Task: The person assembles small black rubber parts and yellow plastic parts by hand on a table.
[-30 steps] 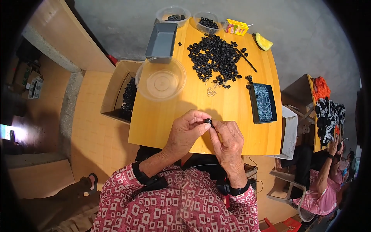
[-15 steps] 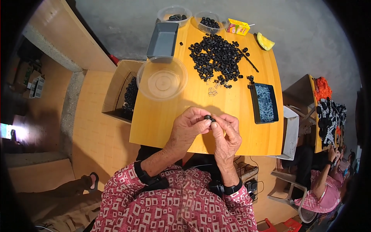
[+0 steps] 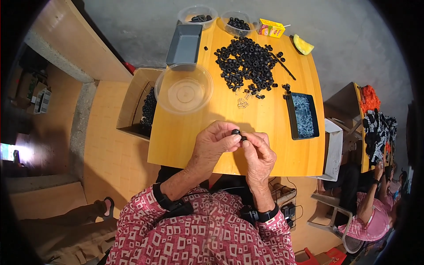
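Note:
Just over the table's front edge, my left hand [image 3: 212, 142] pinches a small round black plastic part [image 3: 236, 132] between thumb and fingers. My right hand [image 3: 259, 154] is closed, thumb against fingers, on a second small black part [image 3: 243, 138] right beside the first. Fingertips hide most of both parts, so whether they are joined cannot be made out. Beyond my hands lies a heap of black ring-shaped parts [image 3: 247, 64], with a few tiny clear pieces [image 3: 242, 103] at its near side.
A clear round tub [image 3: 183, 110] and a grey tray [image 3: 173, 48] stand left on the wooden table [image 3: 176, 145]. A black tray [image 3: 290, 115] of small clear pieces is at right. Behind are tubs, a yellow drink carton [image 3: 271, 29] and a melon slice [image 3: 303, 45]. Another person sits far right.
My hands stay in nearly the same place, still pinching. The two black parts show slightly farther apart between my fingertips. The view has shifted a little.

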A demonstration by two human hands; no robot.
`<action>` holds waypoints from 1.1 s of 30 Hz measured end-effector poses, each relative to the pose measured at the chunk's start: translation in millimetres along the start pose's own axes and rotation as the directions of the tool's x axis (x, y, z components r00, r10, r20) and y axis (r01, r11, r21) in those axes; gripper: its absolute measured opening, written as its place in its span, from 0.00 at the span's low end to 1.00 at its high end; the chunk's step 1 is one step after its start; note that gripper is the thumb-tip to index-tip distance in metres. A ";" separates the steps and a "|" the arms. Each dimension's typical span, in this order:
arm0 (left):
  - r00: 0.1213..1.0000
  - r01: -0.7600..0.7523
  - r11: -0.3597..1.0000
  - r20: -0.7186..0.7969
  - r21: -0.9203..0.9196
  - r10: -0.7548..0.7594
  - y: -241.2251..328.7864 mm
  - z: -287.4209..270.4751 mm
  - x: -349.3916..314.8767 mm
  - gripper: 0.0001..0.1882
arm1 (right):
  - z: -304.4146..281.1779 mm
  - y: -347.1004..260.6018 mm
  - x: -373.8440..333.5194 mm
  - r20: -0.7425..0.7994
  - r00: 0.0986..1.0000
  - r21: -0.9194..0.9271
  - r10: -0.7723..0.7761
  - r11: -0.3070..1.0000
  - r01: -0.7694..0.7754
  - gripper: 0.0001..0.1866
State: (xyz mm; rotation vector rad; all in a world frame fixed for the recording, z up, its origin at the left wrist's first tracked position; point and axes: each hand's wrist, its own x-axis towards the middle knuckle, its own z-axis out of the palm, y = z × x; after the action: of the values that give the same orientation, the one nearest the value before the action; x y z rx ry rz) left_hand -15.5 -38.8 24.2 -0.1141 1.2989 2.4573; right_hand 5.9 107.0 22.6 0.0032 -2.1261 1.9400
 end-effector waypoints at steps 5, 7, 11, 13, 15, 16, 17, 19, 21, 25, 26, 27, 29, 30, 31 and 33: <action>1.000 -0.028 0.999 -0.005 -0.032 0.027 -4.4 -2.7 0.1 0.12 | -1.8 -5.7 1.7 0.031 0.993 -0.144 -0.118 0.982 0.121 0.12; 1.000 -0.020 1.000 0.003 -0.014 0.020 -3.1 -3.9 0.4 0.12 | -6.6 -11.3 6.2 0.097 0.960 -0.336 -0.264 0.899 0.281 0.13; 1.000 -0.002 1.000 0.012 -0.009 0.002 -4.2 -3.5 0.3 0.12 | -14.2 -10.7 12.6 0.191 0.895 -0.447 -0.403 0.776 0.445 0.14; 1.000 0.002 1.000 0.010 -0.016 -0.001 -4.1 -1.9 -0.1 0.12 | -15.1 -9.8 12.6 0.186 0.900 -0.433 -0.395 0.790 0.435 0.14; 1.000 0.006 1.000 0.007 -0.023 -0.006 -5.2 -2.7 -0.3 0.12 | -14.7 -9.4 10.4 0.190 0.899 -0.437 -0.395 0.786 0.438 0.14; 1.000 0.012 1.000 0.015 -0.022 -0.011 -6.7 -4.7 0.7 0.12 | -14.3 -9.2 9.6 0.193 0.897 -0.444 -0.397 0.781 0.440 0.14; 1.000 0.017 1.000 0.022 -0.020 -0.017 -7.4 -6.3 1.4 0.12 | -14.5 -10.5 9.8 0.193 0.898 -0.444 -0.395 0.781 0.439 0.14; 0.999 0.023 0.999 0.043 -0.022 -0.022 -5.7 -6.7 1.4 0.12 | -16.6 -15.6 11.7 0.217 0.883 -0.486 -0.416 0.738 0.467 0.14; 0.998 0.029 0.999 0.065 -0.024 -0.027 -2.6 -5.3 0.9 0.12 | -19.8 -17.5 14.5 0.250 0.867 -0.486 -0.431 0.718 0.497 0.14; 0.998 0.052 0.999 0.047 -0.004 -0.052 -3.3 -4.3 1.4 0.11 | -19.7 -15.4 17.2 0.265 0.859 -0.478 -0.438 0.714 0.511 0.13; 0.998 0.029 1.000 0.064 -0.010 -0.029 -4.7 -5.2 1.9 0.11 | -19.1 -15.6 16.9 0.266 0.859 -0.477 -0.438 0.714 0.512 0.13; 0.998 0.028 1.000 0.063 -0.011 -0.027 -5.6 -6.1 2.1 0.11 | -18.5 -16.0 16.4 0.268 0.860 -0.473 -0.434 0.718 0.510 0.13; 0.997 0.000 0.999 0.073 0.037 -0.003 -6.5 -8.2 1.9 0.12 | -18.4 -17.5 15.8 0.268 0.863 -0.471 -0.429 0.723 0.506 0.13; 0.997 0.002 0.999 0.075 0.036 -0.004 -5.5 -8.5 1.4 0.12 | -19.3 -18.7 16.3 0.285 0.860 -0.469 -0.423 0.721 0.510 0.12; 0.996 0.011 0.998 0.086 0.054 -0.016 -3.4 -8.5 1.0 0.13 | -20.2 -19.9 17.1 0.303 0.857 -0.465 -0.417 0.720 0.515 0.12; 0.995 0.021 0.997 0.097 0.072 -0.028 -1.1 -8.3 -0.1 0.13 | -22.0 -25.2 17.7 0.312 0.855 -0.466 -0.414 0.717 0.518 0.12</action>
State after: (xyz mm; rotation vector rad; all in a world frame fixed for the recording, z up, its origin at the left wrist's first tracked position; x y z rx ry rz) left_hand -15.8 -45.0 18.7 0.0087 1.3322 2.3620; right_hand -2.5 128.9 52.3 0.5848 -2.4119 1.0464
